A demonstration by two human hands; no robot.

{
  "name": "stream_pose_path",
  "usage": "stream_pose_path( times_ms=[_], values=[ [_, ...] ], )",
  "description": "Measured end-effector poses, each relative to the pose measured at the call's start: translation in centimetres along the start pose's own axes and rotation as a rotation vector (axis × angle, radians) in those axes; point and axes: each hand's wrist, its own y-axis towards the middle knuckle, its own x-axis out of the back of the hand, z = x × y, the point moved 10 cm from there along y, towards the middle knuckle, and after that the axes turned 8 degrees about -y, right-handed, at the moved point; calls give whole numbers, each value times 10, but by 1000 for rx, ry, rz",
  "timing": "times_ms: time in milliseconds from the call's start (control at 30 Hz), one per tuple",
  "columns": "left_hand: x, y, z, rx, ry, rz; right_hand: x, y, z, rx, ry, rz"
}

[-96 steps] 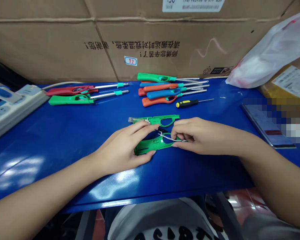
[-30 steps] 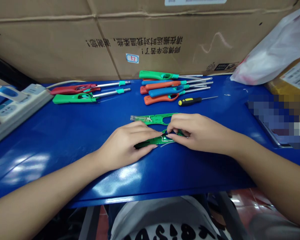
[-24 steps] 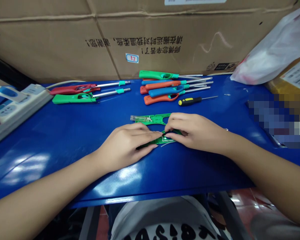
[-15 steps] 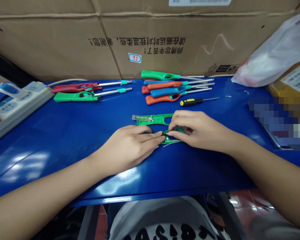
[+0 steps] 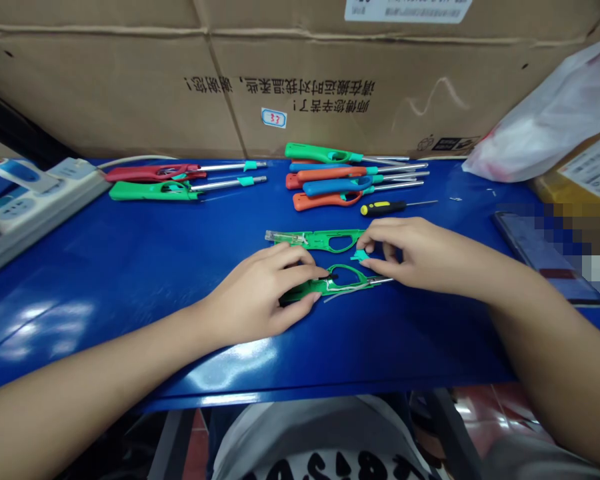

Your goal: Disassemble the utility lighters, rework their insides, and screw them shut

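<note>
Your left hand point(image 5: 260, 293) pins the open green lighter shell point(image 5: 325, 288) to the blue table point(image 5: 130, 267), its fingers curled over the shell's rear end. Just beyond those fingertips, your right hand point(image 5: 420, 257) pinches a small teal part point(image 5: 360, 255). This looks like the fitting step. Seating the part calls for careful alignment over the shell's trigger loop.

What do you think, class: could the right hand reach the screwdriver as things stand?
Probably yes. The screwdriver lies on bare table just beyond the right hand, nothing between them. But it pinches a teal part, and the left hand holds the green shell.
</note>
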Motion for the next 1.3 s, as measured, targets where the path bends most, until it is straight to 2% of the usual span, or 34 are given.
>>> stream_pose_path(
  times_ms=[267, 400, 500, 833, 1000, 1133, 1300],
  values=[
    [5, 0, 2, 50, -58, -42, 7, 1, 13, 36, 39, -21],
    [3, 0, 4, 52, -65, -39, 0, 0, 10, 3, 56, 53],
    [2, 0, 4, 52, -78, -27, -5, 0, 15, 41, 92, 101],
    [3, 0, 5, 81, -107, -32, -11, 1, 20, 85, 108, 98],
    [2, 0, 6, 105, -112, -50, -2, -2, 32, 168, 21, 7],
    [4, -1, 6, 105, -107, -82, -3, -9, 51, 293, -120, 25],
    [4, -1, 7, 87, -118, -109, -7, -11, 60, 303, -312, 13]
  ],
)
